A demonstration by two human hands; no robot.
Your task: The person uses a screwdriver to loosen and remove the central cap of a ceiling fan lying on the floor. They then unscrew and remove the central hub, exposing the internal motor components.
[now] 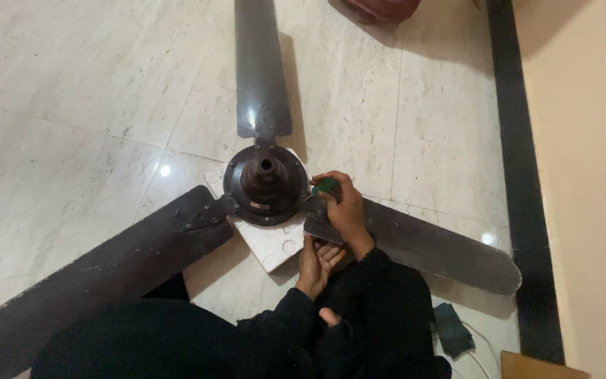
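head view, looking steeply down, close

Pale marble floor [78,77], black border strip [524,175], peach wall [590,140], dark pouch [452,330], white cable [482,351]

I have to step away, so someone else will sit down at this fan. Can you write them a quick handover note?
Right hand: holds a green-handled screwdriver at the joint where the right blade meets the motor hub.
Left hand: under that blade's inner end, propping it.
Fan lies on the floor, hub on a white tile.
Done: all three blades look attached.
Left: the screw at this joint; its state is hidden by the hand.
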